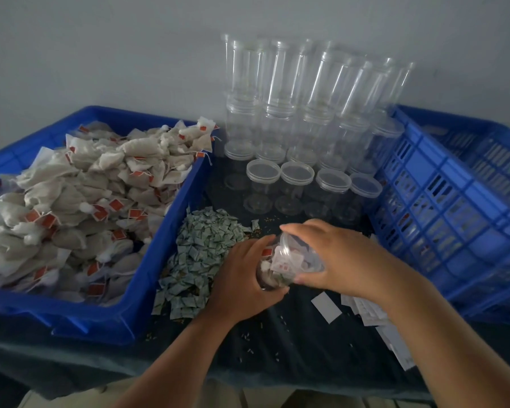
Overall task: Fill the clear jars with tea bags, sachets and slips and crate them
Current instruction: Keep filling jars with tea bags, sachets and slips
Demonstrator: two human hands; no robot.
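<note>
tea bags (80, 201): heaped in the blue tray (171, 234).
sachets (200, 248): piled beside it.
left hand (242, 278): clasped round the jar (289, 260) at its base.
jar: held tilted between both hands, partly filled, over the dark cloth (277, 343).
right hand (336, 254): curled over its top.
slips (327, 310): spread near the blue crate (454, 216).

Head view, down over table (292, 343)

We see one clear jar (289, 260) tilted, partly filled. Heaped tea bags (71, 201) with red tags lie far left, green sachets (200, 254) just beside it, white slips (368, 312) right, empty jars (298, 175) behind, a blue crate (454, 216) far right.
</note>
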